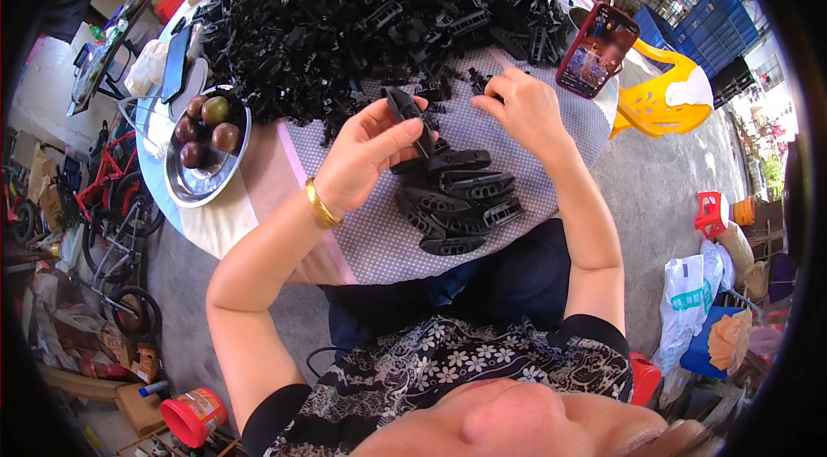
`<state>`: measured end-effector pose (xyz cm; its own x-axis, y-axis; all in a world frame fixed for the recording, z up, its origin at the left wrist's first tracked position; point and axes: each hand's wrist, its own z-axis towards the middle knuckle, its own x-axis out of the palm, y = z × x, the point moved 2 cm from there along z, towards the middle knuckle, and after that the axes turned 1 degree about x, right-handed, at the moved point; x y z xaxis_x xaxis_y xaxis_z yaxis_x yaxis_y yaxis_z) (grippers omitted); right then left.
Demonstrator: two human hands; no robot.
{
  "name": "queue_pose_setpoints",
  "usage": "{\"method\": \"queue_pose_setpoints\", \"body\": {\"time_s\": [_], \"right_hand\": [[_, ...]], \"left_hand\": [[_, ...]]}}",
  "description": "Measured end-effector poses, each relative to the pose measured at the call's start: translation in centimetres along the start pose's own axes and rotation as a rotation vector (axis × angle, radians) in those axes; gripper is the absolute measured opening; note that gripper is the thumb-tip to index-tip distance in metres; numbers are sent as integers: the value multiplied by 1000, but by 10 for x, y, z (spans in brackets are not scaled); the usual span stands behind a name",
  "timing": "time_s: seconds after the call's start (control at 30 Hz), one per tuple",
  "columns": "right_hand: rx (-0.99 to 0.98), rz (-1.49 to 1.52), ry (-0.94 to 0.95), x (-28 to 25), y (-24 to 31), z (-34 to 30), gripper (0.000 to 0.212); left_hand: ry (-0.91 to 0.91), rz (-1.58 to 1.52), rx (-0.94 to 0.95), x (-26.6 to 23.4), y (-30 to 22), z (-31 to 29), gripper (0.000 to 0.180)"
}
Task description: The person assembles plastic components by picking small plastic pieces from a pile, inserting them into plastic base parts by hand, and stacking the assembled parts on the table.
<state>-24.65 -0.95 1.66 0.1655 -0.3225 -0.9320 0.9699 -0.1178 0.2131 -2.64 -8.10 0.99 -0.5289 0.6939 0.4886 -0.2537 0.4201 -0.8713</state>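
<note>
Pile of black plastic parts (370, 18) cut off at top edge. Left hand (357, 155) pinching an elongated black part (401, 104), frame centre. Right hand (530, 112) half-curled, upper right of centre; from here can't tell if gripping.

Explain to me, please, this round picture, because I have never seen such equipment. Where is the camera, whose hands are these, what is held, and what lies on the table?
No machine works here: these are a person's bare hands, seen from above by a wide fisheye camera on that person's head. The left hand holds a long black part. The right hand is pinched; whether it grips anything is unclear. The table bears a big heap of black pieces, a smaller group of black parts near its edge, and a metal dish of round fruits.
</note>
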Motion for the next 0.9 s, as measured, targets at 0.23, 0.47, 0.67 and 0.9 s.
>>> {"method": "queue_pose_setpoints", "body": {"time_s": [0.23, 0.47, 0.67, 0.9], "right_hand": [[-184, -38, -155, 8, 1, -4, 21], [-161, 131, -168, 8, 1, -1, 20], [-81, 614, -84, -16, 28, -8, 20], [-196, 768, -164, -25, 53, -14, 18]], "left_hand": [[-48, 35, 18, -6, -1, 1, 34], [-46, 13, 2, -2, -1, 1, 34], [-66, 52, 10, -1, 1, -1, 36], [-84, 22, 56, 2, 1, -3, 35]]}}
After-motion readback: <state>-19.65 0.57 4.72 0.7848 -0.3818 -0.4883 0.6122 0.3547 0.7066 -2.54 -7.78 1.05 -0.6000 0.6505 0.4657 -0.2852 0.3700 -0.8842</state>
